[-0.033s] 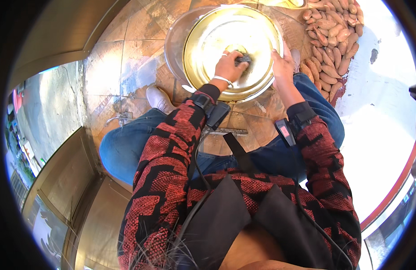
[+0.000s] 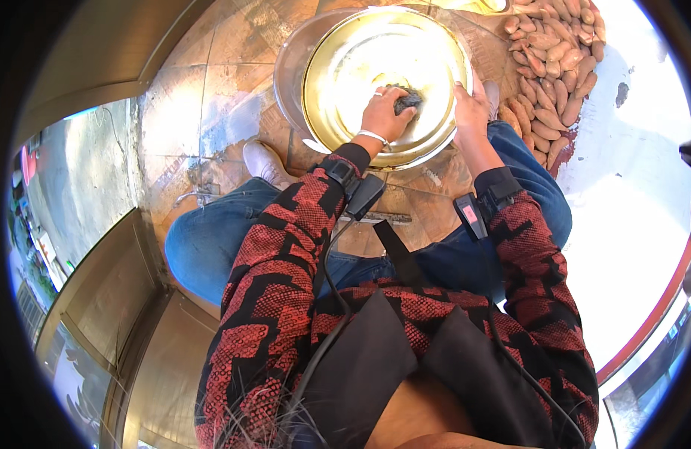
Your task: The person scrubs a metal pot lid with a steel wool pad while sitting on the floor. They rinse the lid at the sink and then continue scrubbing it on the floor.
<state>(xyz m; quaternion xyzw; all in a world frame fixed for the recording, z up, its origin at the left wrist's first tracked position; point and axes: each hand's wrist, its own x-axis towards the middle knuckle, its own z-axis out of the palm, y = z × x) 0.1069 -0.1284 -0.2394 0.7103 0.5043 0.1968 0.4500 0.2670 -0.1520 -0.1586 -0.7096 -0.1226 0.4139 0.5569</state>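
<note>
Pressing under the left hand's (image 2: 383, 112) grip, dark scrubber (image 2: 410, 99) inside brass basin (image 2: 338, 67).

left hand (image 2: 383, 112): fingers curled, clenched | right hand (image 2: 471, 105): clamped grip, arm extended

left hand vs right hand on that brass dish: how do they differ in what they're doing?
The left hand is closed around a dark scrubbing pad, pressed on the inner face of the brass dish; the right hand holds nothing and grips the dish's rim. The left hand lies inside the dish near its middle; the right hand sits at its right edge. The left wrist bears a white band; the right shows none. Both touch the dish, and each forearm carries a strapped black device.
</note>
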